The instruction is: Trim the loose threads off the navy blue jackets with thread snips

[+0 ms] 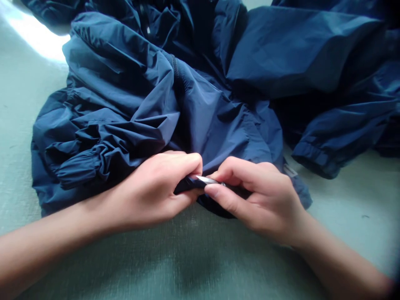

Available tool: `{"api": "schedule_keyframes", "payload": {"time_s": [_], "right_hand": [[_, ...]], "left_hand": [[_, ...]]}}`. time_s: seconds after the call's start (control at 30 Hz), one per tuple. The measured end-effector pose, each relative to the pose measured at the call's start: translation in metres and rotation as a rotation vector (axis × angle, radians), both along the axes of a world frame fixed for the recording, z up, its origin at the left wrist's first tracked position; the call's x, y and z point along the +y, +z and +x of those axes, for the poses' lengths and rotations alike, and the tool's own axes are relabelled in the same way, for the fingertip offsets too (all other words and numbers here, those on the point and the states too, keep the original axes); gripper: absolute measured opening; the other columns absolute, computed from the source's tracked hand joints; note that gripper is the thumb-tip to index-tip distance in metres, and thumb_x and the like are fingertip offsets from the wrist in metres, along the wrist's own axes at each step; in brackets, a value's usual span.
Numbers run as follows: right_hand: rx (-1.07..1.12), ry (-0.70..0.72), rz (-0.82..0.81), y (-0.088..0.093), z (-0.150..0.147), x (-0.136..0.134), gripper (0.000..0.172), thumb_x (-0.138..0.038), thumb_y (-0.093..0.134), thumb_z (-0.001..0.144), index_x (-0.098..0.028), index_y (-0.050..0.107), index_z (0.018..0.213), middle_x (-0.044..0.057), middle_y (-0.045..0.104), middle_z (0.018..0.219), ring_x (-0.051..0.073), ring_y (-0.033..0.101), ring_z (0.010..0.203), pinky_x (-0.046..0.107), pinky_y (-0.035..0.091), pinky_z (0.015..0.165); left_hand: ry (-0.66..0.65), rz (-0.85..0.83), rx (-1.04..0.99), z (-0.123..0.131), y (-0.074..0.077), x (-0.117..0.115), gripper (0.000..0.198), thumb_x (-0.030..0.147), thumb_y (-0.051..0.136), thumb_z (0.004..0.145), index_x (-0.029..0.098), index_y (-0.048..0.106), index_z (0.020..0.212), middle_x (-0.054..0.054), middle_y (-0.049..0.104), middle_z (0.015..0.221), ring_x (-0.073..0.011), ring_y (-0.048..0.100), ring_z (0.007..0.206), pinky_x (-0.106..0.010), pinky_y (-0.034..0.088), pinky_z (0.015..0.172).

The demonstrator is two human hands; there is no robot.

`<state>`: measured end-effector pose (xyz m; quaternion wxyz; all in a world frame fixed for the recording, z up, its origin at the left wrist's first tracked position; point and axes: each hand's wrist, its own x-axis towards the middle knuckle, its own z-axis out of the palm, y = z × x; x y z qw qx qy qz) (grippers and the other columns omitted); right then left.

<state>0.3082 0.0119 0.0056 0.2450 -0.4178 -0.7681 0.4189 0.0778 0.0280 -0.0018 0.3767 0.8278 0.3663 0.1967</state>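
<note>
A navy jacket (212, 121) lies crumpled across the surface, its near edge lifted between my two hands. My left hand (156, 187) is closed on a fold of that edge, pinching the dark fabric between thumb and fingers. Between the thumb and fingers of my right hand (259, 191) is a pair of small thread snips (206, 180). Their silver pointed tip faces left, close to the pinched fabric and the left fingertips; the rest is hidden in the right hand. I cannot tell whether the tip touches the cloth.
A gathered sleeve cuff (81, 166) of the jacket lies at the left. More navy garments (300, 50) are heaped at the right, with another elastic cuff (315, 158) near. A pale green table surface (150, 262) runs beneath, with bright glare at upper left.
</note>
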Motion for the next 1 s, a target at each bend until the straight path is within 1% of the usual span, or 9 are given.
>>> {"api": "schedule_keyframes", "payload": {"time_s": [0.17,0.33,0.43,0.53,0.63,0.73,0.83,0.9,1.0], "right_hand": [[0.115,-0.089,-0.167,0.003,0.000,-0.003,0.019,-0.031,0.071,0.099,-0.019,0.063,0.086,-0.004,0.061,0.063,0.010,0.050,0.050,0.024,0.036,0.047],[0.119,-0.029,-0.173,0.001,0.001,-0.001,0.017,-0.028,0.073,0.097,-0.019,0.065,0.085,-0.004,0.062,0.063,0.009,0.048,0.051,0.024,0.033,0.047],[0.185,-0.051,-0.282,-0.003,0.002,-0.002,0.018,-0.031,0.073,0.098,-0.020,0.065,0.088,-0.003,0.064,0.066,0.011,0.052,0.053,0.024,0.037,0.049],[0.328,-0.177,-0.429,-0.008,0.006,-0.003,0.019,-0.037,0.069,0.103,-0.021,0.066,0.094,-0.006,0.055,0.061,0.010,0.045,0.049,0.024,0.034,0.045],[0.415,-0.264,-0.495,-0.013,0.012,0.000,0.023,-0.043,0.061,0.108,-0.022,0.068,0.100,-0.009,0.042,0.055,0.010,0.036,0.043,0.024,0.027,0.040],[0.368,-0.262,-0.454,-0.012,0.021,0.006,0.026,-0.042,0.058,0.109,-0.021,0.069,0.100,-0.009,0.040,0.056,0.009,0.036,0.042,0.025,0.028,0.040],[0.224,-0.210,-0.342,-0.006,0.030,0.014,0.030,-0.041,0.056,0.110,-0.019,0.070,0.097,-0.008,0.040,0.056,0.009,0.038,0.042,0.026,0.033,0.044],[0.131,-0.168,-0.278,-0.001,0.034,0.019,0.034,-0.041,0.053,0.111,-0.017,0.070,0.095,-0.008,0.040,0.056,0.010,0.040,0.044,0.027,0.034,0.046],[0.038,-0.113,-0.222,0.004,0.038,0.025,0.037,-0.042,0.052,0.111,-0.016,0.070,0.092,-0.006,0.046,0.059,0.011,0.044,0.049,0.027,0.033,0.049]], "left_hand": [[0.013,-0.060,-0.043,0.000,0.000,0.001,0.021,0.016,0.068,0.096,0.019,0.053,0.082,0.008,0.054,0.073,-0.0076,0.049,0.063,-0.022,0.037,0.062],[0.012,-0.176,-0.070,-0.004,0.002,0.003,0.021,0.016,0.073,0.092,0.020,0.055,0.082,0.009,0.054,0.071,-0.0073,0.048,0.062,-0.020,0.036,0.057],[0.018,-0.235,-0.086,-0.008,0.004,0.003,0.019,0.025,0.076,0.094,0.020,0.060,0.086,0.008,0.059,0.074,-0.0086,0.052,0.065,-0.019,0.039,0.058],[0.025,-0.233,-0.081,-0.011,0.006,0.001,0.019,0.032,0.080,0.095,0.020,0.066,0.091,0.007,0.064,0.080,-0.0099,0.058,0.071,-0.020,0.044,0.065],[0.014,-0.208,-0.066,-0.013,0.008,0.000,0.014,0.029,0.081,0.094,0.021,0.070,0.097,0.006,0.069,0.087,-0.0105,0.063,0.078,-0.020,0.047,0.072],[-0.013,-0.201,-0.086,-0.014,0.010,-0.002,0.013,0.019,0.078,0.092,0.022,0.071,0.103,0.005,0.072,0.093,-0.0107,0.065,0.082,-0.020,0.049,0.076],[-0.110,-0.199,-0.118,-0.015,0.009,-0.004,0.020,0.012,0.074,0.090,0.024,0.071,0.107,0.002,0.071,0.102,-0.0129,0.067,0.092,-0.021,0.052,0.082],[-0.181,-0.192,-0.102,-0.016,0.008,-0.005,0.026,0.009,0.071,0.090,0.025,0.069,0.110,0.000,0.069,0.108,-0.0146,0.066,0.097,-0.022,0.054,0.086],[-0.218,-0.180,-0.031,-0.016,0.009,-0.007,0.026,0.007,0.070,0.090,0.024,0.063,0.109,-0.001,0.066,0.109,-0.0158,0.065,0.098,-0.024,0.056,0.086]]}}
